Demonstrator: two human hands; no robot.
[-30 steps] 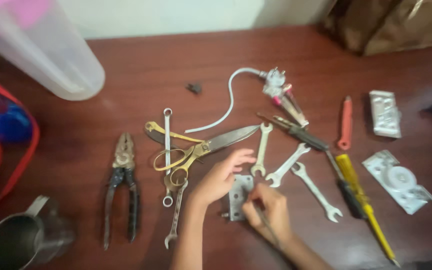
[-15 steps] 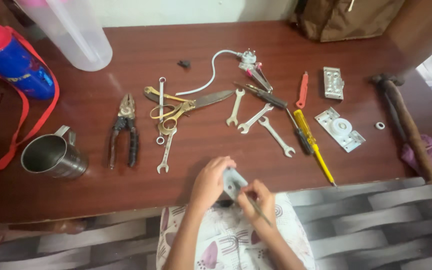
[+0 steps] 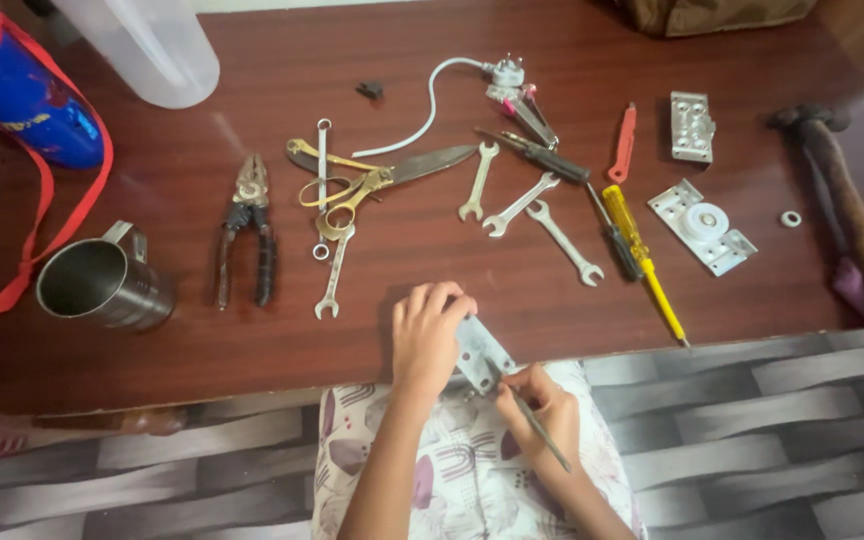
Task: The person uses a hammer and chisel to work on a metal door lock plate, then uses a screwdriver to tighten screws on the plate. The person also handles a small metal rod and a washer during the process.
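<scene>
While at the table edge [image 3: 252,370], metal bracket [image 3: 480,350] within left hand [image 3: 427,335] fingers; thin tool [image 3: 537,430] within right hand [image 3: 542,410] fingers.

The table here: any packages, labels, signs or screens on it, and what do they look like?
Water bottle: far left corner of the table, lying tilted; blue body with a small yellow printed label, red cap and red strap.
No packages, signs or screens show.
</scene>
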